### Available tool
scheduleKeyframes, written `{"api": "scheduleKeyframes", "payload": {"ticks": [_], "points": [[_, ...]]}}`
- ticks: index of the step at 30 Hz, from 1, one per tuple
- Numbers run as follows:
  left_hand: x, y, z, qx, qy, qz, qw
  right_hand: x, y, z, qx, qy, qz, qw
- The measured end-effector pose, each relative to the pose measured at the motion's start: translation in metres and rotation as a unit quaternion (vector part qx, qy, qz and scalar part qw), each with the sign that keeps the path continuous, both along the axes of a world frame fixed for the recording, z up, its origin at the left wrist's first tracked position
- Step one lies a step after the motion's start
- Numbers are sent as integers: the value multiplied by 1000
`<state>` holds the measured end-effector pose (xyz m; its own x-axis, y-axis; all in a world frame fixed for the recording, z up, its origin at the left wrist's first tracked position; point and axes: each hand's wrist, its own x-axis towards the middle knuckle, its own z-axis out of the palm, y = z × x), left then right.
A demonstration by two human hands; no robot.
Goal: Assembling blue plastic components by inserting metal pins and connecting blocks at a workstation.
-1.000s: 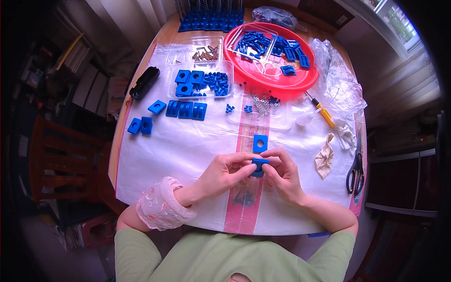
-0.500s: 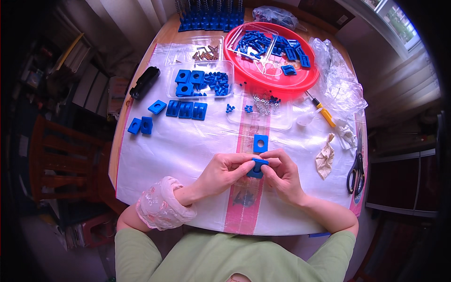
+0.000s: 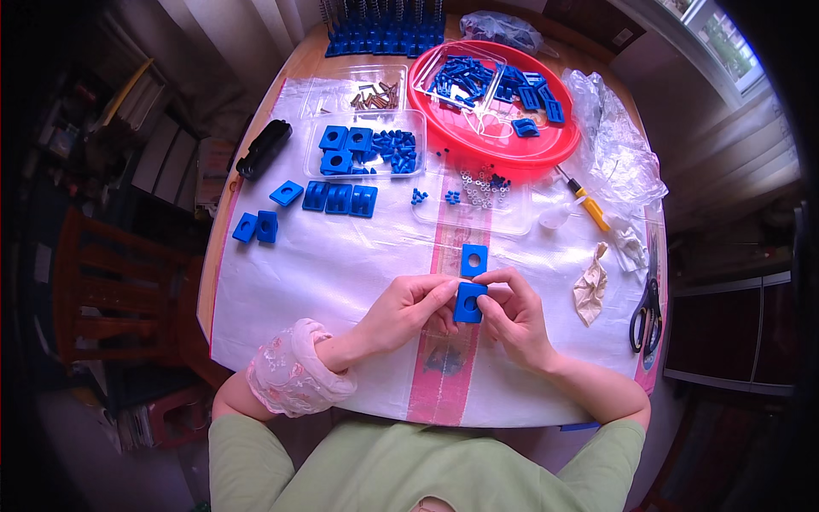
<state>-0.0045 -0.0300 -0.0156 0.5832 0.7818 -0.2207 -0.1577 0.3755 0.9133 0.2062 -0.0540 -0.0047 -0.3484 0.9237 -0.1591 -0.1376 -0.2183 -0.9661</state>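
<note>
In front of me I hold a blue plastic block with a round hole [image 3: 467, 315], its holed face turned up. My right hand [image 3: 514, 322] grips its right side, the thumb lying on the face beside the hole. Bent fingers of my left hand [image 3: 408, 311] close at the block's left edge, thumb near the upper left corner; its fingertips are partly hidden. Just beyond lies a second blue holed block [image 3: 474, 261] on the table cover.
Further blue blocks [image 3: 339, 199] sit at the left, below a clear box [image 3: 424, 145] of blue parts. A red tray [image 3: 546, 158] stands at the back. On the right are a yellow-handled screwdriver [image 3: 595, 213], crumpled paper [image 3: 590, 286] and black scissors [image 3: 646, 320].
The block between my hands has turned from its edge-on ridged side to show its flat holed face. My left thumb has shifted back toward the block's upper left corner.
</note>
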Motion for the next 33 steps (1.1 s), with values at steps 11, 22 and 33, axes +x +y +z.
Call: {"api": "scheduleKeyframes", "payload": {"ticks": [11, 22, 33], "points": [[0, 1, 6, -8, 12, -18, 1000, 0, 1, -1, -3, 9, -5, 1000], [-15, 22, 3, -225, -141, 37, 963, 0, 2, -8, 9, 41, -16, 999], [-19, 24, -4, -267, -191, 55, 943, -3, 2, -6, -5, 48, -21, 999]]}}
